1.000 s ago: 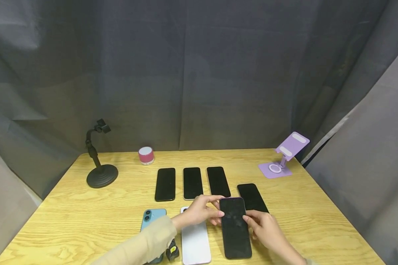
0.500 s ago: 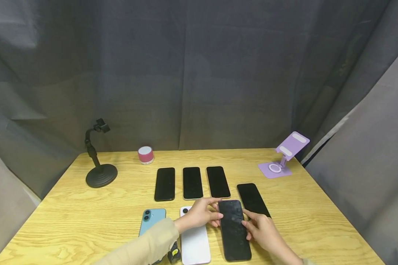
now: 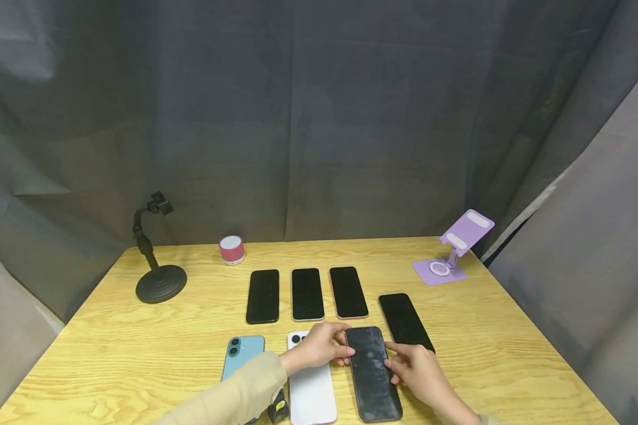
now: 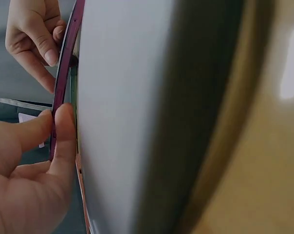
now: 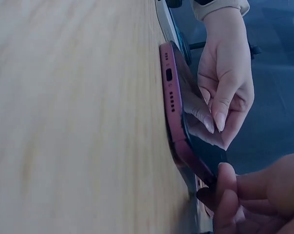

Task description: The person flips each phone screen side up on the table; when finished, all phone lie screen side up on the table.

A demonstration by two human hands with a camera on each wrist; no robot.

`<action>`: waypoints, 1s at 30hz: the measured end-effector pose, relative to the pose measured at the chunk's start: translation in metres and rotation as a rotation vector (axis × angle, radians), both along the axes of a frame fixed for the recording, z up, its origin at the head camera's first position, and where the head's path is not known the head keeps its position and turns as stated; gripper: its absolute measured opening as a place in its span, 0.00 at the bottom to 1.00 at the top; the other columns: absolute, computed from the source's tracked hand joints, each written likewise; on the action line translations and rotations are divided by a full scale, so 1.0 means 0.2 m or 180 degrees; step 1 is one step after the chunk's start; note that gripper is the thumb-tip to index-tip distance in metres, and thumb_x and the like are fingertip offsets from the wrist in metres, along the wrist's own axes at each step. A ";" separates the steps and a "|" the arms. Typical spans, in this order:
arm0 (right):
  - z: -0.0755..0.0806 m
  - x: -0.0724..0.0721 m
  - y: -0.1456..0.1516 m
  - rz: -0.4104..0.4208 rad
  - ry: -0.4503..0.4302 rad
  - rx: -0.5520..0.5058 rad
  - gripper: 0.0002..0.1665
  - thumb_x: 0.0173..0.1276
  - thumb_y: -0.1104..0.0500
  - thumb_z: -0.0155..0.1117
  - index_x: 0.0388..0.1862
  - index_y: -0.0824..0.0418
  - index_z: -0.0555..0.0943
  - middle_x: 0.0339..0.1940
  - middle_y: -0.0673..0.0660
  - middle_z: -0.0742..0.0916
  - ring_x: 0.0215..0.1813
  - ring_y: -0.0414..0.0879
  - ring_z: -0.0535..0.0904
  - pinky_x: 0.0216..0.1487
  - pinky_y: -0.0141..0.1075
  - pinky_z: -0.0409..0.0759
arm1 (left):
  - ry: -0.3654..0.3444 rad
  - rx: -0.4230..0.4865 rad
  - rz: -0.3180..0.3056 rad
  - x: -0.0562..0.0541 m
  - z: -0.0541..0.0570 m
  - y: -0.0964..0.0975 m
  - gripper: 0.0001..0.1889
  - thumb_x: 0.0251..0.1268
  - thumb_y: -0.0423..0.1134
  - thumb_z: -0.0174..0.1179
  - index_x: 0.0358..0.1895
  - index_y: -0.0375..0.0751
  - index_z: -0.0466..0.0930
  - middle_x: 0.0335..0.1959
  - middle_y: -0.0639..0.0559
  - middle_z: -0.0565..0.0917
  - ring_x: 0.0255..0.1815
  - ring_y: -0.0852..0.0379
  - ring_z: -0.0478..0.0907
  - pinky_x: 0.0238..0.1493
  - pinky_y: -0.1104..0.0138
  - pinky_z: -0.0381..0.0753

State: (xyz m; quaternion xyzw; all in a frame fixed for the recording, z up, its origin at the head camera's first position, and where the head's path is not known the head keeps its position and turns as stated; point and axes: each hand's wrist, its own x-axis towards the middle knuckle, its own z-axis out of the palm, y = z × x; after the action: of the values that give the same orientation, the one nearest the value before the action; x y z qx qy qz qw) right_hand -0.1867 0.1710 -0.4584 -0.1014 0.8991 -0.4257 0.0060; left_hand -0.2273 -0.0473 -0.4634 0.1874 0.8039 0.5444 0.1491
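Now I see the purple-edged phone (image 3: 374, 378) has sunk lower between left hand (image 3: 321, 345) and right hand (image 3: 417, 369); both pinch its edges, so I judge it nearly flat, unreleased.

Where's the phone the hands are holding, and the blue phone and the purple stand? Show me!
Held phone (image 3: 374, 378): head view, middle of its dark screen.
Blue phone (image 3: 245, 352): head view, visible part of its back.
Purple stand (image 3: 466, 231): head view, its tilted plate.
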 end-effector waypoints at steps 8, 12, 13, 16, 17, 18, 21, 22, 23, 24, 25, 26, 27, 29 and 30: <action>-0.01 -0.01 -0.01 -0.0055 0.0095 0.0137 0.20 0.57 0.68 0.69 0.50 0.74 0.81 0.20 0.49 0.83 0.15 0.36 0.73 0.15 0.27 0.71 | 0.0169 -0.0306 -0.0041 0.00 0.01 0.00 0.29 0.59 0.27 0.64 0.62 0.20 0.67 0.29 0.47 0.81 0.26 0.47 0.85 0.28 0.75 0.81; -0.01 -0.02 -0.01 0.0004 0.0179 0.0255 0.21 0.55 0.65 0.72 0.48 0.72 0.83 0.21 0.49 0.82 0.18 0.33 0.70 0.18 0.26 0.70 | 0.0176 -0.0347 -0.0022 0.00 0.01 0.00 0.29 0.58 0.27 0.65 0.62 0.19 0.67 0.27 0.47 0.81 0.26 0.47 0.85 0.29 0.75 0.82; -0.02 -0.02 0.00 0.0018 0.0187 0.0275 0.21 0.54 0.65 0.72 0.47 0.72 0.83 0.22 0.49 0.82 0.19 0.33 0.70 0.19 0.26 0.69 | 0.0162 -0.0347 -0.0014 0.00 0.01 0.00 0.29 0.57 0.27 0.65 0.62 0.19 0.67 0.27 0.48 0.80 0.26 0.47 0.85 0.29 0.75 0.82; -0.02 -0.03 -0.01 0.0034 0.0184 0.0297 0.22 0.53 0.64 0.74 0.47 0.72 0.83 0.25 0.50 0.82 0.22 0.34 0.69 0.21 0.26 0.69 | 0.0112 -0.0330 0.0028 -0.01 0.00 0.00 0.29 0.57 0.27 0.65 0.61 0.19 0.67 0.27 0.48 0.80 0.26 0.47 0.85 0.30 0.73 0.83; -0.02 -0.03 -0.01 0.0031 0.0157 0.0290 0.23 0.53 0.63 0.74 0.47 0.73 0.83 0.24 0.50 0.82 0.21 0.34 0.69 0.21 0.26 0.69 | 0.0101 -0.0316 0.0044 -0.01 0.00 0.00 0.29 0.57 0.27 0.65 0.61 0.19 0.67 0.27 0.48 0.80 0.26 0.47 0.85 0.30 0.73 0.83; -0.02 -0.03 -0.01 0.0021 0.0134 0.0275 0.23 0.53 0.64 0.74 0.47 0.73 0.83 0.25 0.51 0.81 0.21 0.34 0.70 0.20 0.26 0.70 | 0.0086 -0.0293 0.0065 -0.01 0.00 0.00 0.29 0.57 0.26 0.65 0.61 0.18 0.67 0.27 0.48 0.81 0.26 0.47 0.85 0.29 0.72 0.83; -0.02 -0.03 -0.02 -0.0014 0.0076 0.0243 0.24 0.53 0.64 0.74 0.48 0.73 0.82 0.25 0.51 0.81 0.19 0.35 0.71 0.18 0.27 0.71 | 0.0107 -0.0292 0.0163 -0.01 0.00 0.00 0.27 0.55 0.26 0.67 0.58 0.18 0.70 0.28 0.47 0.81 0.27 0.49 0.85 0.30 0.72 0.83; -0.02 -0.03 -0.02 -0.0032 0.0053 0.0235 0.24 0.53 0.65 0.74 0.49 0.73 0.82 0.25 0.51 0.81 0.18 0.36 0.71 0.17 0.27 0.72 | 0.0145 -0.0322 0.0200 -0.01 0.00 0.00 0.27 0.54 0.27 0.68 0.57 0.19 0.71 0.28 0.47 0.81 0.27 0.51 0.84 0.30 0.72 0.83; -0.02 -0.03 -0.02 -0.0049 0.0020 0.0225 0.24 0.53 0.65 0.73 0.49 0.73 0.82 0.25 0.51 0.80 0.18 0.36 0.71 0.17 0.28 0.72 | 0.0183 -0.0358 0.0236 -0.02 0.00 0.00 0.26 0.53 0.27 0.69 0.55 0.19 0.72 0.28 0.47 0.82 0.28 0.52 0.84 0.31 0.72 0.82; -0.02 -0.04 -0.03 -0.0057 0.0014 0.0222 0.24 0.53 0.65 0.74 0.49 0.73 0.82 0.25 0.51 0.80 0.17 0.36 0.71 0.17 0.28 0.72 | 0.0206 -0.0392 0.0274 -0.02 0.00 -0.01 0.26 0.52 0.28 0.70 0.54 0.20 0.73 0.29 0.47 0.82 0.29 0.54 0.84 0.32 0.72 0.82; -0.02 -0.03 -0.03 -0.0058 0.0008 0.0225 0.24 0.53 0.65 0.74 0.49 0.73 0.82 0.25 0.51 0.80 0.18 0.36 0.71 0.17 0.28 0.72 | 0.0228 -0.0433 0.0309 -0.02 0.01 -0.01 0.26 0.51 0.28 0.71 0.53 0.21 0.74 0.29 0.47 0.83 0.29 0.55 0.84 0.33 0.71 0.82; -0.02 -0.04 -0.03 -0.0062 -0.0005 0.0218 0.24 0.53 0.65 0.74 0.49 0.73 0.82 0.25 0.51 0.80 0.18 0.36 0.71 0.17 0.28 0.72 | 0.0263 -0.0488 0.0336 -0.02 0.01 -0.01 0.26 0.50 0.29 0.71 0.53 0.22 0.75 0.29 0.47 0.83 0.30 0.56 0.84 0.34 0.72 0.81; -0.02 -0.04 -0.03 -0.0060 -0.0014 0.0219 0.24 0.53 0.65 0.74 0.49 0.73 0.82 0.25 0.51 0.80 0.18 0.36 0.71 0.17 0.28 0.72 | 0.0277 -0.0514 0.0352 -0.02 0.01 -0.01 0.26 0.49 0.29 0.72 0.52 0.22 0.76 0.30 0.47 0.83 0.31 0.57 0.84 0.34 0.71 0.81; -0.02 -0.04 -0.03 -0.0038 -0.0014 0.0217 0.24 0.53 0.65 0.73 0.49 0.74 0.82 0.26 0.51 0.80 0.19 0.36 0.71 0.18 0.28 0.72 | 0.0256 -0.0513 0.0359 -0.02 0.02 -0.01 0.26 0.48 0.29 0.73 0.52 0.22 0.76 0.30 0.46 0.83 0.32 0.55 0.85 0.36 0.70 0.81; -0.02 -0.03 -0.03 -0.0032 -0.0019 0.0213 0.24 0.53 0.65 0.73 0.49 0.74 0.81 0.26 0.52 0.80 0.19 0.36 0.72 0.18 0.28 0.73 | 0.0257 -0.0524 0.0358 -0.02 0.02 -0.01 0.26 0.48 0.29 0.73 0.52 0.22 0.77 0.29 0.47 0.82 0.31 0.55 0.85 0.36 0.70 0.81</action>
State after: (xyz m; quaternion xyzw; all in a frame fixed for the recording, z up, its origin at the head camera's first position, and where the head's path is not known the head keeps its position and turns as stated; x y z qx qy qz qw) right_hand -0.1936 0.1657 -0.4626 -0.0953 0.9133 -0.3958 0.0100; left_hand -0.2308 -0.0490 -0.4596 0.1509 0.8605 0.4760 0.1007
